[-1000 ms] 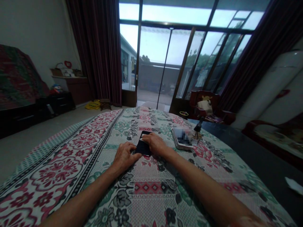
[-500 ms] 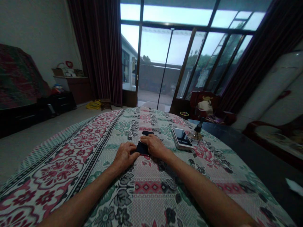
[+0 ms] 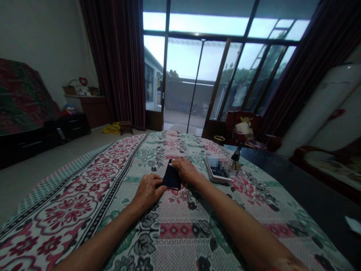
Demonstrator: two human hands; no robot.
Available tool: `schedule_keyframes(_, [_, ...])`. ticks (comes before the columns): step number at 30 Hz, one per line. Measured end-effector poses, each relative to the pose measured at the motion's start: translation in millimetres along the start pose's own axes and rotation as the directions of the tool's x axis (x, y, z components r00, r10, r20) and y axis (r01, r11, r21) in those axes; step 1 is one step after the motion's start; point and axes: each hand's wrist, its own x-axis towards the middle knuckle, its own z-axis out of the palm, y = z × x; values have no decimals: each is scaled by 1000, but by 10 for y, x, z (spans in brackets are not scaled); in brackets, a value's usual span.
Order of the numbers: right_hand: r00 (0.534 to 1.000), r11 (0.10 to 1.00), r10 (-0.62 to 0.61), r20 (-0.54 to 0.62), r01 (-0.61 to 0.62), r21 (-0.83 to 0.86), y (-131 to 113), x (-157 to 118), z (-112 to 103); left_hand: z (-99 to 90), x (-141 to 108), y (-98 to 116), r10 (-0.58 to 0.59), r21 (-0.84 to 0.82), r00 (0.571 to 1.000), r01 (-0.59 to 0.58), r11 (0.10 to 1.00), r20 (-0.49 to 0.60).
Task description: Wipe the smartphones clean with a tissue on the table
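A dark smartphone point(image 3: 172, 180) lies flat on the patterned tablecloth in front of me, its long side pointing away. My left hand point(image 3: 149, 188) grips its left edge, thumb by the near corner and fingers bent. Over the phone's far right part rests my right hand point(image 3: 184, 170), fingers closed and pressed down on a small white piece point(image 3: 171, 164), possibly a wipe; most of it is hidden under the fingers. To the right of that hand lies a white-framed tablet-like device point(image 3: 217, 167) on a pale box, its screen partly blurred out.
The floral tablecloth point(image 3: 113, 184) covers the bed-like or table surface around my arms. A small glass bottle with a black top point(image 3: 236, 156) stands beyond the tablet-like device. A dark tabletop point(image 3: 282, 169) borders the right side. Farther off are a wooden chair point(image 3: 242, 122) and glass doors.
My right hand has shifted slightly right across the phone, uncovering more of its dark surface. The left hand stays at the left edge. The view has tilted slightly.
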Motion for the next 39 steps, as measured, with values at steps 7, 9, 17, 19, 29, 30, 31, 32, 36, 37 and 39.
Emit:
schedule_keyframes(7, [997, 997, 77, -7, -77, 0, 96, 148, 72, 41, 10, -17, -36, 1, 997, 36, 999, -65])
schedule_keyframes(9, [999, 999, 39, -12, -39, 10, 69, 67, 79, 44, 13, -17, -16, 11, 997, 16, 1000, -73])
schedule_keyframes(17, [989, 986, -145, -3, 144, 89, -266, -615, -15, 34, 20, -19, 6, 43, 1000, -5, 999, -12])
schedule_keyframes(19, [981, 976, -191, -12, 192, 106, -313, -746, -31, 39, 16, -25, 4, 28, 1000, -3, 1000, -19])
schedule_keyframes(29, [1000, 998, 25, -18, -24, 65, 89, -155, 22, 1, 24, -12, 33, 32, 999, -34, 999, 26])
schedule_keyframes(30, [998, 996, 63, -14, -63, 60, 125, -77, 18, -4, 25, -10, 32, 36, 999, -33, 999, 36])
schedule_keyframes(31, [995, 993, 103, -3, -103, 57, 151, -12, 10, -8, 26, -8, 27, 40, 999, -29, 999, 40])
schedule_keyframes(32, [990, 989, 139, 10, -139, 54, 169, 38, 1, -10, 25, -8, 23, 45, 999, -24, 999, 39])
schedule_keyframes(36, [979, 979, 200, 28, -201, 44, 157, 78, -32, -7, 23, -6, 24, 60, 999, -26, 998, 41])
schedule_keyframes(37, [980, 980, 197, 16, -197, 29, 138, 54, -35, -7, 23, -5, 23, 62, 999, -25, 998, 42])
schedule_keyframes(39, [983, 983, 185, -11, -185, -12, 93, -18, -36, -8, 24, -3, 20, 64, 999, -23, 998, 43])
